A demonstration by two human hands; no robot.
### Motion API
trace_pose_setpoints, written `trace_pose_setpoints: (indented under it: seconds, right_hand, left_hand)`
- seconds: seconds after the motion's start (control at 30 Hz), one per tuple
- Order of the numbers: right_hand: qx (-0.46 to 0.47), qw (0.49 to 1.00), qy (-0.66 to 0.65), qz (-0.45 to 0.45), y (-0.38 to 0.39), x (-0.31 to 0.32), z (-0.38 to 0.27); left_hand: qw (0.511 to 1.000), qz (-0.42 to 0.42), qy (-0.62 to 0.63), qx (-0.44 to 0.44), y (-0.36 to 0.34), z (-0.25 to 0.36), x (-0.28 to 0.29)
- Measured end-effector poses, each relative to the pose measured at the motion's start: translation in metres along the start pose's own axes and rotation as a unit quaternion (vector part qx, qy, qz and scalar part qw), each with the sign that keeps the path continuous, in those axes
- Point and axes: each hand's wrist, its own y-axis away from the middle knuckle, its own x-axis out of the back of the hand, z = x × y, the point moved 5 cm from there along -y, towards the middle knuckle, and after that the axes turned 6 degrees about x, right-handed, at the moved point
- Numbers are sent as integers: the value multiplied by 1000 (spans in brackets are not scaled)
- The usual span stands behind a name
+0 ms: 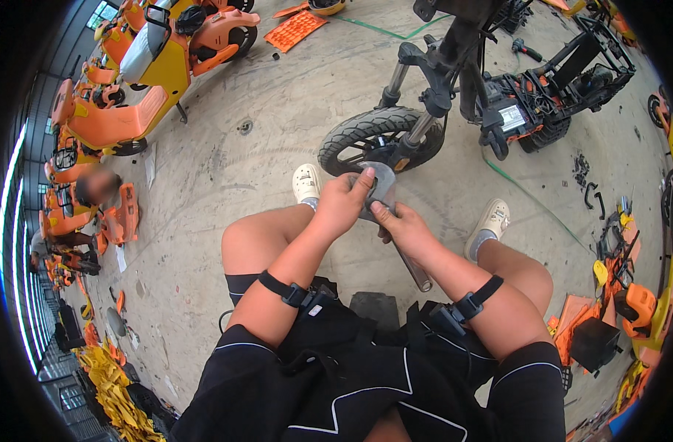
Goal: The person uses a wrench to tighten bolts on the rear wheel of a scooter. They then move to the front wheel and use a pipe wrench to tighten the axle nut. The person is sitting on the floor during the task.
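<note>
Seated low, I hold a grey part between my knees with both hands: a rounded, disc-like end and a metal tube that slants down to the right. Whether these are one piece is hidden by my fingers. My left hand is closed on the rounded end, thumb on top. Close beside it, my right hand is wrapped round the part near the tube's upper end. Just beyond my hands stands the front wheel of a stripped scooter, with its black fork.
The bare scooter frame reaches back right, with a black-and-red tool on the floor behind it. Orange and yellow scooters line the left. Loose parts and a black box lie right. A person is far left.
</note>
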Motion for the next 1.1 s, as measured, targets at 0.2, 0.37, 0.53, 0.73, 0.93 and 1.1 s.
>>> trace_pose_setpoints:
  seconds: [0.2,0.37,0.53,0.73,0.93,1.1]
  right_hand:
    - [8,1000,-1,8,-3,5,4]
    - [8,999,-31,-4,-1,1,-3]
    - [2,997,-71,-17,-2,-2,-8]
    - [-7,1000,-22,-5,-3,-2,-4]
    - [19,999,-34,-5,0,2,-6]
    - [22,997,-73,-27,0,-1,-3]
  left_hand:
    - [1000,6,-21,-8,4,9,0]
    - [1000,13,13,0,-1,4,6]
    - [1000,-4,22,3,0,9,7]
    - [1000,-2,-2,-17,4,13,4]
    - [1000,-2,17,-11,2,9,5]
    - [1000,-3,4,-16,4,15,8]
